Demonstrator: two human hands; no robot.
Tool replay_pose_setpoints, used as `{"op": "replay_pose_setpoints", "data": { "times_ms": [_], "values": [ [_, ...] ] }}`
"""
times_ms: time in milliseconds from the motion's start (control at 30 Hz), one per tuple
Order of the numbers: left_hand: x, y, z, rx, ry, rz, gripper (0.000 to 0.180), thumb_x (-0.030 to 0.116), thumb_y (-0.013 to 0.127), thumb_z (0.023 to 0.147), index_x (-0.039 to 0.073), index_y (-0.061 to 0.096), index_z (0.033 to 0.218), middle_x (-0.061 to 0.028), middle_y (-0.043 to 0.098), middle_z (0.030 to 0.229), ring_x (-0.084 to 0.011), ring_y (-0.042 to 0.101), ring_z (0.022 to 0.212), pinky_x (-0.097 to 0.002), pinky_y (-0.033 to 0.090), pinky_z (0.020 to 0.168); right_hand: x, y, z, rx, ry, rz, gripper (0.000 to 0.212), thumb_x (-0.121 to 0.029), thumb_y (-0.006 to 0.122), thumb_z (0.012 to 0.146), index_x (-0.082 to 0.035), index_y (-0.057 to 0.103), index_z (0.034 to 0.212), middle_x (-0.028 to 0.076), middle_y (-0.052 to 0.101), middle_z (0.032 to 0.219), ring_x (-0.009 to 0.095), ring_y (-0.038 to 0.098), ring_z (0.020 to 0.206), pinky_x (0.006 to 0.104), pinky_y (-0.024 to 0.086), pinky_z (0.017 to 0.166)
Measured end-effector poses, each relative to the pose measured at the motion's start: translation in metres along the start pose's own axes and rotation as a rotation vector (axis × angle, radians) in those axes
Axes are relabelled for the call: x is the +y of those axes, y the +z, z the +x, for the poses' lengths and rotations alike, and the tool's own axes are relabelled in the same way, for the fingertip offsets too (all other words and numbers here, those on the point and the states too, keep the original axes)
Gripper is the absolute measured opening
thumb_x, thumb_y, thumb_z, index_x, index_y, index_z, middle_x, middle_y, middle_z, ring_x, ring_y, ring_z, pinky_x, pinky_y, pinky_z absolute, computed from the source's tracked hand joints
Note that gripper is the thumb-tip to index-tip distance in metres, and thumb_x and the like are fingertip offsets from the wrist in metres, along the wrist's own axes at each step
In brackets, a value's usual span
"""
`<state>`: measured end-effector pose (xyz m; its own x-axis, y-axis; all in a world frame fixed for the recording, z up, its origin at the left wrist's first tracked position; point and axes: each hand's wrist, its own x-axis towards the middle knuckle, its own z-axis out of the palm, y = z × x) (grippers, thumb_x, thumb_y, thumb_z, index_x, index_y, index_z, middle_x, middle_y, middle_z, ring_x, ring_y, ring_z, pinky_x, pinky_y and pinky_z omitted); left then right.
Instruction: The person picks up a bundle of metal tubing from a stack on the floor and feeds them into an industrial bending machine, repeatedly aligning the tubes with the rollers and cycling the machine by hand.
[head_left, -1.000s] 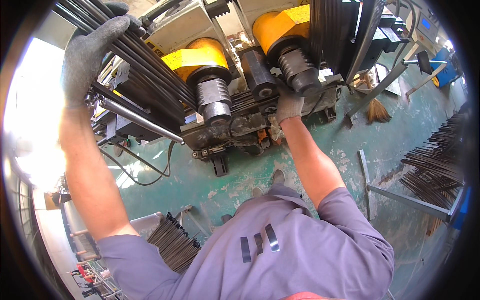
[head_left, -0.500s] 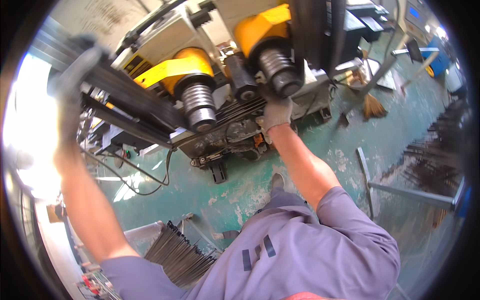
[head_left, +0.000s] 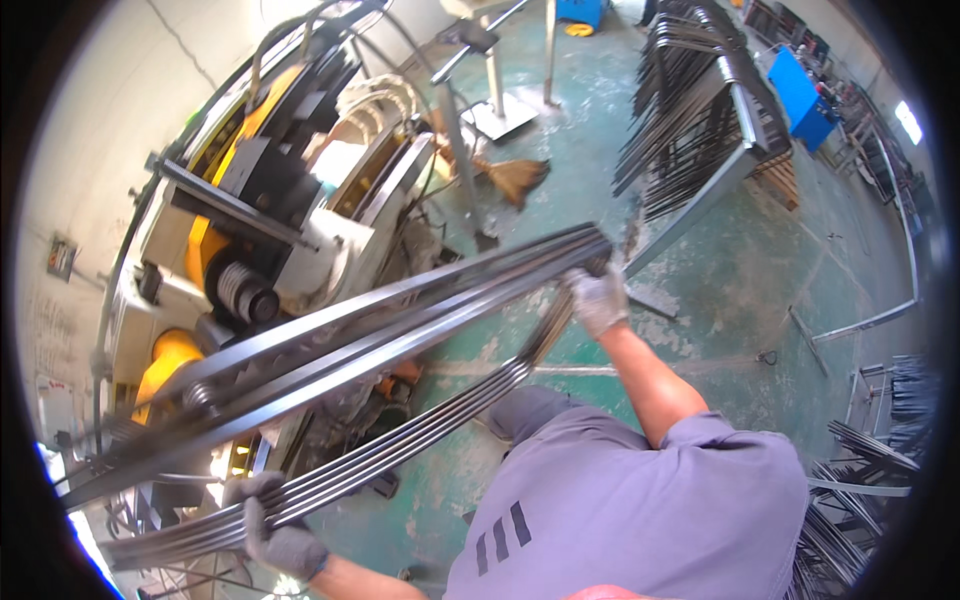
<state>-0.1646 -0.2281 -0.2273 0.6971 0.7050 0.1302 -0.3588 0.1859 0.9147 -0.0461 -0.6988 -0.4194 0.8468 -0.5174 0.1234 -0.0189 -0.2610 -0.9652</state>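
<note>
A bundle of long, dark shiny metal bars (head_left: 390, 440) stretches across in front of me. The bars run in two groups, an upper and a lower one, that meet in a narrow V at my right hand. My right hand (head_left: 600, 300), in a pale glove, is closed around that end. Near the other end, at lower left, my gloved left hand (head_left: 285, 535) grips the lower group, its fingers wrapped over the bars. The far left ends of the upper group are blurred.
At left stands a machine with yellow parts and a ribbed cylinder (head_left: 245, 290). A broom head (head_left: 515, 178) lies beyond the bars. Dark bent bars hang on a metal rack (head_left: 745, 115) at the upper right; more bars (head_left: 850, 500) are stacked at lower right.
My view has swung right, away from the machine, which now lies at the left. The bars have come away from the machine and span both hands.
</note>
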Motion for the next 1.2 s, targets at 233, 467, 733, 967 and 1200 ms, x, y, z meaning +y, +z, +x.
{"op": "replay_pose_setpoints", "data": {
  "times_ms": [233,467,733,967,1200],
  "values": [
    [-0.188,0.085,-0.17,-0.387,-0.875,-0.308,0.042,0.01,0.059,0.085,-0.004,0.063,0.125,-0.024,0.069,0.123,-0.0382,0.064,0.121,-0.0516,0.048,0.112,-0.016,-0.281,0.135,0.581,-0.247,-0.328,0.022,-0.02,0.072,0.099,-0.003,0.071,0.113,0.012,0.076,0.09,0.024,0.07,0.077,0.0387,0.053,0.074],
    [-0.316,0.205,-0.249,-0.404,-1.353,-0.283,0.045,0.004,0.058,0.089,-0.005,0.059,0.134,-0.0264,0.067,0.129,-0.0449,0.064,0.12,-0.0588,0.05,0.109,0.025,-0.474,0.319,0.724,-0.244,-0.781,0.032,-0.032,0.072,0.1,-0.007,0.07,0.12,0.02,0.077,0.105,0.037,0.074,0.098,0.0438,0.056,0.085],
    [-0.319,0.373,-0.285,-0.64,-0.929,0.079,0.048,-0.002,0.062,0.09,-0.013,0.053,0.136,-0.0271,0.071,0.12,-0.0378,0.073,0.106,-0.0479,0.06,0.098,0.112,-0.516,0.532,0.543,0.126,-1.253,0.052,-0.047,0.028,0.111,-0.013,0.066,0.119,0.026,0.071,0.124,0.047,0.067,0.118,0.0582,0.054,0.098],
    [-0.321,0.304,-0.306,-0.584,-0.663,0.634,0.036,0.007,0.067,0.092,-0.003,0.066,0.127,-0.0167,0.076,0.112,-0.0258,0.074,0.103,-0.0357,0.058,0.093,0.125,-0.55,0.632,0.423,-0.243,-1.414,0.06,-0.053,0.034,0.106,-0.01,0.07,0.126,0.026,0.069,0.129,0.048,0.065,0.121,0.059,0.051,0.099],
    [-0.254,0.113,-0.333,-0.093,-0.354,0.967,0.028,0.013,0.064,0.094,0.003,0.069,0.119,-0.0156,0.077,0.108,-0.0297,0.075,0.101,-0.0381,0.058,0.092,0.223,-0.324,0.349,0.128,-0.596,-1.001,0.048,-0.042,0.053,0.1,-0.005,0.07,0.126,0.024,0.072,0.125,0.041,0.068,0.116,0.0511,0.053,0.098]
  ]
}}
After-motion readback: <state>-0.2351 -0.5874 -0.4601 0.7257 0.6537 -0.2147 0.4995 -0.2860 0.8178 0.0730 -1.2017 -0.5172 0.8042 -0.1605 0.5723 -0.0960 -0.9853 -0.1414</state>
